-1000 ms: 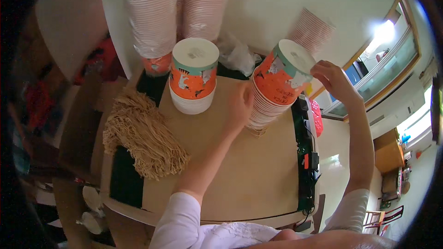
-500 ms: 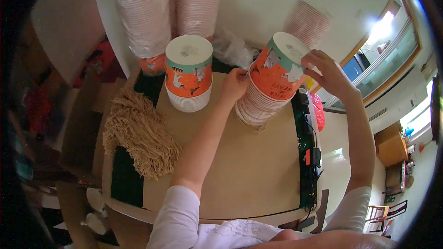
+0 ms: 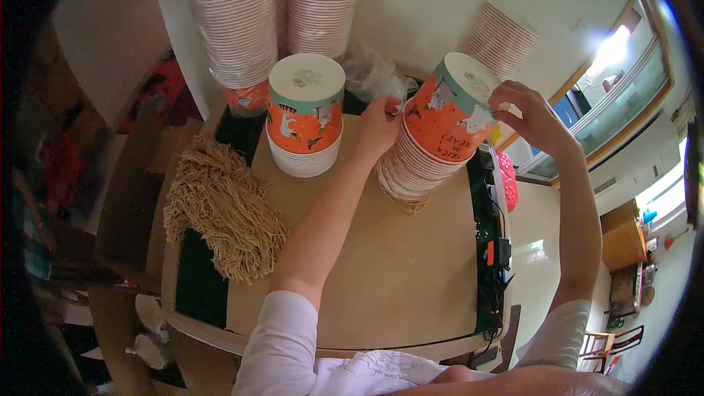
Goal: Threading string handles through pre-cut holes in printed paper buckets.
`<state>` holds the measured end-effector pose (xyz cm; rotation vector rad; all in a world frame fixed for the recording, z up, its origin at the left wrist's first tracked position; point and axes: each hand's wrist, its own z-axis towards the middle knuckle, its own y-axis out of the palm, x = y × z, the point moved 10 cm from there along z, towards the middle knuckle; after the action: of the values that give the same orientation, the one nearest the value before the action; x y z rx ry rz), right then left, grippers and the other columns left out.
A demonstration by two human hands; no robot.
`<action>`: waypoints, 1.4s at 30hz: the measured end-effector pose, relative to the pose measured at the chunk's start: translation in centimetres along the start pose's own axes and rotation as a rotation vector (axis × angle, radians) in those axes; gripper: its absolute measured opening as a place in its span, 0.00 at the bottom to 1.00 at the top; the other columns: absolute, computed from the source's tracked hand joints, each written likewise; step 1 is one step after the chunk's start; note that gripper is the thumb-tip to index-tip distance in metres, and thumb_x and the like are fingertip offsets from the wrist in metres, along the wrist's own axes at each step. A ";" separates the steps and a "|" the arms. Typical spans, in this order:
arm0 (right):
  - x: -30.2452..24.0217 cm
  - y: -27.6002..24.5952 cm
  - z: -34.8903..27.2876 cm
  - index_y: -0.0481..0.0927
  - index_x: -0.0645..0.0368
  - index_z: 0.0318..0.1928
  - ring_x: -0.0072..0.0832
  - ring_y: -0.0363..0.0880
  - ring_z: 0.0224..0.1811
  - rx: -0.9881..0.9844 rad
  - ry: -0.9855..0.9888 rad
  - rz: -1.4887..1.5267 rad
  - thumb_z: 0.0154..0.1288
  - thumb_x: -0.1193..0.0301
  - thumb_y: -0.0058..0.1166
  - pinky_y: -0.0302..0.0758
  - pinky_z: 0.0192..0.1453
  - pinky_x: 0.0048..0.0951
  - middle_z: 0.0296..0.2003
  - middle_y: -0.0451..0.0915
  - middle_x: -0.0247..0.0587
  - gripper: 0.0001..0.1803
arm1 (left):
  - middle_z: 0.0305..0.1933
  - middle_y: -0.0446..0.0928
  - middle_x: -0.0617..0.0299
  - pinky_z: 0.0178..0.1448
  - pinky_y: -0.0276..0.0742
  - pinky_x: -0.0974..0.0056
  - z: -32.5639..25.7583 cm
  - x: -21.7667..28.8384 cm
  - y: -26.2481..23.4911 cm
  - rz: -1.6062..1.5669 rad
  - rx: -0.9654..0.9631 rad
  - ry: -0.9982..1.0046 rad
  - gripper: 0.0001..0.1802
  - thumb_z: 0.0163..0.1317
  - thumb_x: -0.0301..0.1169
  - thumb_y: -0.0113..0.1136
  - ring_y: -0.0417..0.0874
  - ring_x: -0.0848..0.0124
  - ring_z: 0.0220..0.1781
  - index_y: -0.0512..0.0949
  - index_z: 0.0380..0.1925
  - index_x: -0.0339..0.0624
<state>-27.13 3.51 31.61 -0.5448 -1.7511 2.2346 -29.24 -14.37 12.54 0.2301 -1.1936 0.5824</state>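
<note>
Buckets [image 3: 444, 121] in a leaning, upside-down stack stand at the table's [image 3: 220, 342] far right, in the head view. The step in hand looks like handling the top one; the next move seems to call for steadiness. The left hand [image 3: 379, 129] curls at its left side, the right hand [image 3: 534, 119] half-curls at its right edge; whether either pinches anything, I cannot tell.

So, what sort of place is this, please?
Probably a home room used as a workspace: the table holds stacked paper buckets and tan cords; a wooden chair stands beyond.
</note>
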 end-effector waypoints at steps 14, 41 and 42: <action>0.1 0.2 0.0 0.71 0.62 0.33 0.44 0.72 0.37 -0.003 0.002 -0.067 0.53 0.77 0.54 0.70 0.43 0.39 0.32 0.73 0.46 0.07 | 0.31 0.78 0.47 0.39 0.74 0.57 0.3 3.4 0.0 0.212 -0.007 0.144 0.09 0.54 0.31 0.56 0.80 0.54 0.36 0.79 0.29 0.35; 2.0 -0.4 -0.3 0.78 0.61 0.39 0.26 0.72 0.34 -0.024 0.069 0.191 0.55 0.82 0.54 0.73 0.42 0.25 0.32 0.75 0.38 0.10 | 0.35 0.76 0.57 0.43 0.72 0.65 -1.5 -3.0 1.8 -0.115 -0.024 -0.276 0.15 0.51 0.31 0.60 0.77 0.68 0.39 0.71 0.38 0.37; 2.2 -0.5 -0.3 0.78 0.61 0.39 0.26 0.72 0.34 -0.025 0.070 0.191 0.55 0.82 0.54 0.73 0.42 0.25 0.32 0.75 0.38 0.10 | 0.36 0.77 0.57 0.43 0.72 0.64 -1.6 -2.9 1.8 -0.110 -0.009 -0.264 0.16 0.52 0.32 0.60 0.77 0.67 0.38 0.71 0.38 0.36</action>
<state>-29.04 4.80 31.68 -0.8169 -1.7605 2.2899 -29.68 -13.00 9.04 0.3709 -1.4284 0.4598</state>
